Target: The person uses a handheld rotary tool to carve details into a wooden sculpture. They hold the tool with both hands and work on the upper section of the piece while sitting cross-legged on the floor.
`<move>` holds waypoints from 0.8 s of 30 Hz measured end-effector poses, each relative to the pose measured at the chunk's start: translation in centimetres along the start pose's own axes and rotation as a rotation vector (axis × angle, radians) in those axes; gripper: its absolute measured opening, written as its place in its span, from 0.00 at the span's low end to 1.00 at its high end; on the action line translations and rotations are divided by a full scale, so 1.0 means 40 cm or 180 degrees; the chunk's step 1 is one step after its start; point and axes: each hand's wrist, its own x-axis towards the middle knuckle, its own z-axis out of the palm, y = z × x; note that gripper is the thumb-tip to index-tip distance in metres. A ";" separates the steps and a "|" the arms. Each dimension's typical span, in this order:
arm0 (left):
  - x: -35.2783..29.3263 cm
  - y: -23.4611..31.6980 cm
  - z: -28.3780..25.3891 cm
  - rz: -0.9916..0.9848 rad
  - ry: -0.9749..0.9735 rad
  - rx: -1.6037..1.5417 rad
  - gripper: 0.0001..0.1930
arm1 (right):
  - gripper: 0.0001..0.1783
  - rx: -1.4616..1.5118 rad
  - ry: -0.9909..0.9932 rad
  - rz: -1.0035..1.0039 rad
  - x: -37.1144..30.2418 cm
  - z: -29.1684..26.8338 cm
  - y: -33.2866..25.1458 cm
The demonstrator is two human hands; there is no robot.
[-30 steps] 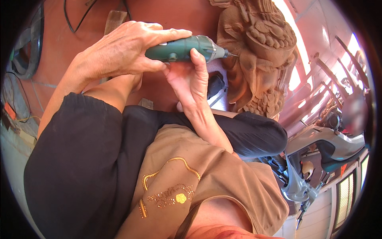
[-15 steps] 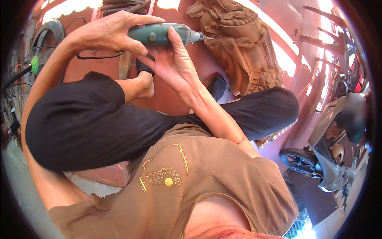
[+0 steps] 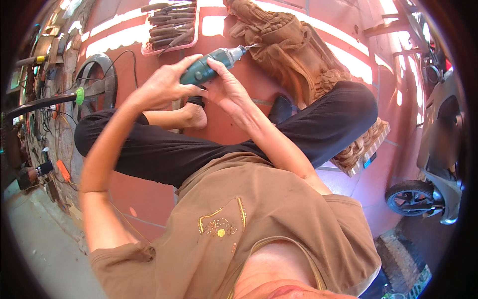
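A green rotary tool point(image 3: 200, 71) with a grey collar and a thin bit is held in both hands, tilted up to the right. My left hand point(image 3: 167, 82) is wrapped round its rear end. My right hand point(image 3: 230, 94) supports the body nearer the collar, thumb lying along it. The bit points at the upper left part of a brown wood carving point(image 3: 298, 60) with carved folds and rounded clusters. Whether the tip touches the wood, I cannot tell. The carving lies on the floor beyond my right knee.
A pink tray point(image 3: 196, 37) of carving tools stands at the far left on the red tiles point(image 3: 142, 197). Left of my knee are a wheel-shaped stand point(image 3: 107, 74), a black tube with a green collar point(image 3: 78, 95) and cables. A motorbike point(image 3: 443, 164) stands at the right.
The view has shifted, showing the whole tool tray. The rotary tool has tilted from nearly level to bit-end up, its tip still beside the carving. Both hands keep their hold.
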 end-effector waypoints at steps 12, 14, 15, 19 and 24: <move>0.068 -0.093 0.323 -0.0431 0.0936 -0.0428 0.40 | 0.19 -0.0188 0.0811 -0.0016 0.024 -0.224 0.029; 0.080 -0.096 0.324 -0.0373 0.0949 -0.0486 0.39 | 0.19 -0.0181 0.0870 -0.0061 0.023 -0.222 0.029; 0.086 -0.096 0.326 -0.0343 0.0956 -0.0521 0.39 | 0.19 -0.0188 0.0914 -0.0119 0.023 -0.221 0.027; 0.104 -0.097 0.326 -0.0075 0.1082 -0.0325 0.42 | 0.19 -0.0202 0.0875 -0.0272 0.024 -0.207 0.007; 0.122 -0.089 0.319 -0.0287 0.0874 -0.0303 0.40 | 0.21 -0.0103 0.0881 -0.0202 0.024 -0.218 -0.002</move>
